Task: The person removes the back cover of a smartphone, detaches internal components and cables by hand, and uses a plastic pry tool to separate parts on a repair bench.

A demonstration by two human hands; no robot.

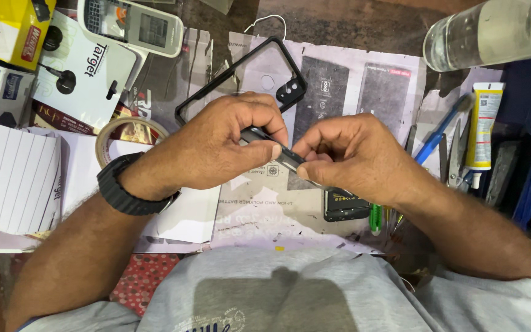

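Both hands pinch a slim dark phone part over a cluttered repair bench.

The left hand (216,147), with a black wristwatch (124,184) on its wrist, and the right hand (351,157) meet at the centre, fingers closed narrowly on the same thin black part (287,158), held edge-on just above the paper-covered bench (259,215). A black phone case (241,67) lies at twelve o'clock from the hands, partly behind the left knuckles. A roll of tape (131,130) sits at nine o'clock, a glue tube (483,123) at three o'clock, a clear bottle (493,31) at two o'clock.
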